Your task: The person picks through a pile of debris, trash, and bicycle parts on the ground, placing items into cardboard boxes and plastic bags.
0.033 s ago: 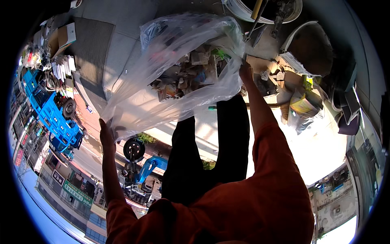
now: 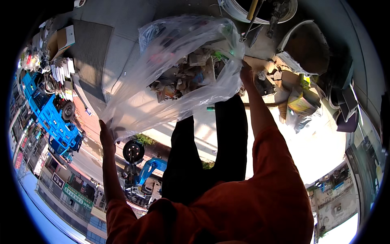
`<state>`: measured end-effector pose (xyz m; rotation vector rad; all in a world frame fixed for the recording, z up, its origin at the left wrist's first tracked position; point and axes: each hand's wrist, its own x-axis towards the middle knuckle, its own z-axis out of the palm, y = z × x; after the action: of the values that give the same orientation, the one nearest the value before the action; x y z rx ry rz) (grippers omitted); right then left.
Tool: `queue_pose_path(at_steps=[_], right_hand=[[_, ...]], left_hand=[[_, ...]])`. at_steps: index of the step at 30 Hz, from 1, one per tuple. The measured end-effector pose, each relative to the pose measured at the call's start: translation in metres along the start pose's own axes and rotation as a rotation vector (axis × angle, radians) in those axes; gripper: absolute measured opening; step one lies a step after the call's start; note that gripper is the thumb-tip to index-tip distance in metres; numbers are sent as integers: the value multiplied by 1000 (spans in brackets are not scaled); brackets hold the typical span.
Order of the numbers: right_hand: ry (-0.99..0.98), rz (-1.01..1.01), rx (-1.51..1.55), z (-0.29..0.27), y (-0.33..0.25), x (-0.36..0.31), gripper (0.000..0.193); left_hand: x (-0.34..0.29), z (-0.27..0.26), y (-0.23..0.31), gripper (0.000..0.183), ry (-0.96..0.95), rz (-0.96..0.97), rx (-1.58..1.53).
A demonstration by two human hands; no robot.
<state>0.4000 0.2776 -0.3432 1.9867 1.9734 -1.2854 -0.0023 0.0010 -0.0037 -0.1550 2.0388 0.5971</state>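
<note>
A large clear plastic bag is stretched wide between my two hands, its mouth facing me. My left hand is closed on the bag's rim at the lower left, arm held out. On the other side, my right hand grips the rim near its right corner. Torn cardboard scraps show within the bag's mouth, with a bit of green among them. Whether they all lie inside the bag or partly on the ground behind it, I cannot tell. My fingertips are mostly hidden by shadow and film.
Cardboard pieces and a bagged yellow package lie to the right, beside a cut-open drum. A white bucket holding tools stands at the far side. Leftward are an open carton, a blue truck and a blue motorbike.
The view has shifted very slightly, and the bucket and drum appear a little further left. Both hands keep hold of the bag, almost unmoved.
</note>
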Motion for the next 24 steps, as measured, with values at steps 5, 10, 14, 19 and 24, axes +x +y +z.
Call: queue_pose_path(at_steps=[5,10,14,19,24], right_hand=[[40,-123,137,-101,-16,-76,39],[11,-182,276,-102,-75,-148,22],[2,-448,391,-96,-142,-230,20],[250,-395,418,-112,-136,-218,18],[249,-477,468,-163,-246,-237,13]], left_hand=[[-29,3,0,64,121,-46,-166],[-6,-61,-47,63,-278,37,-475],[4,-88,-65,61,-164,-6,-671],[-5,-50,-46,37,-125,931,391],[-68,-37,-10,31,-300,605,12]])
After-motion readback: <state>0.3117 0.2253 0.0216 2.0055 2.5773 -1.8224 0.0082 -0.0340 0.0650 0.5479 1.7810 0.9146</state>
